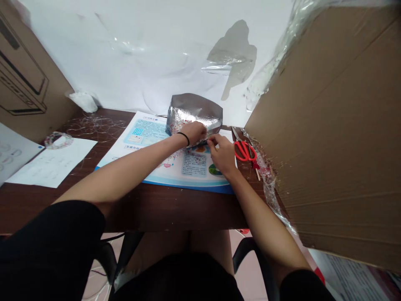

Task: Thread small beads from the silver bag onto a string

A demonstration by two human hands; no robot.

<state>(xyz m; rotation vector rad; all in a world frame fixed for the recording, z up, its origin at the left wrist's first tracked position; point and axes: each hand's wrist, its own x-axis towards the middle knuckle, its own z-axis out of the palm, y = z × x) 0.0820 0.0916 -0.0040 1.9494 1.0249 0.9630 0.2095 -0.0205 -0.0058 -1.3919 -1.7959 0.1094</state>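
Observation:
A silver foil bag [198, 108] lies on a printed poster sheet [163, 177], its open side toward me with small red and clear beads [178, 124] at its mouth. My left hand [193, 132], a black band on the wrist, is curled at the bag's mouth; its fingertips are partly hidden. Close to its right, my right hand [223, 154] pinches with thumb and forefinger. What either hand grips is too small to make out. A few clear beads [199, 159] are scattered on the sheet below the hands.
Red-handled scissors [244, 150] lie right of the sheet, beside crumpled clear plastic [267, 179]. At left, a beaded ring [59, 140] rests on white paper [56, 167], near tangled clear thread [97, 124]. Cardboard boxes [338, 125] [28, 75] flank the table [175, 209].

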